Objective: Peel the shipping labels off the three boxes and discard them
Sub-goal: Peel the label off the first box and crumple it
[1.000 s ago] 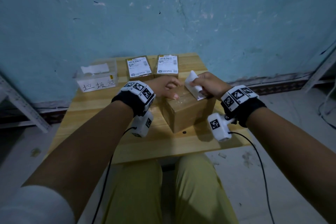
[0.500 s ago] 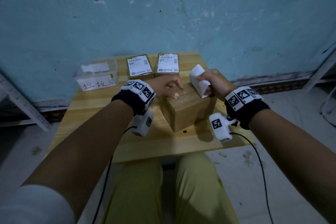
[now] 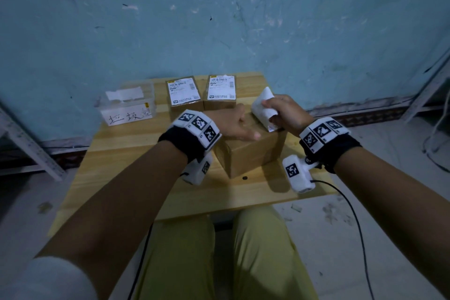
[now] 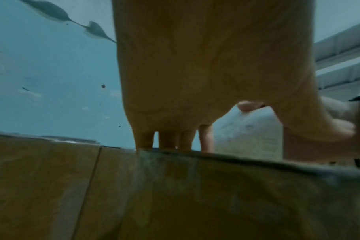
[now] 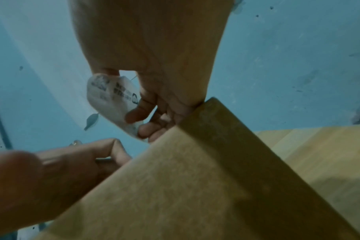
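From the head view, the right hand [image 3: 286, 113] pinches a white paper shipping label [image 3: 264, 108] curling up off the far right corner of the nearest plain brown cardboard box [image 3: 250, 153]; the label looks thin, limp and sticky, likely to tear or fold onto itself, so the free edge is the place to hold; the left hand [image 3: 229, 123] lies flat on the box top, steadying it; two smaller labelled brown boxes [image 3: 203, 94] stand behind on the wooden tabletop [image 3: 136, 165], and a clear plastic bin with a handwritten sign [image 3: 127, 107] sits far left, with nothing between.

Left wrist view: straight fingers [image 4: 166, 139] press the box edge.

Right wrist view: thumb and fingers [image 5: 140, 110] clamp the crumpled label [image 5: 109, 100].
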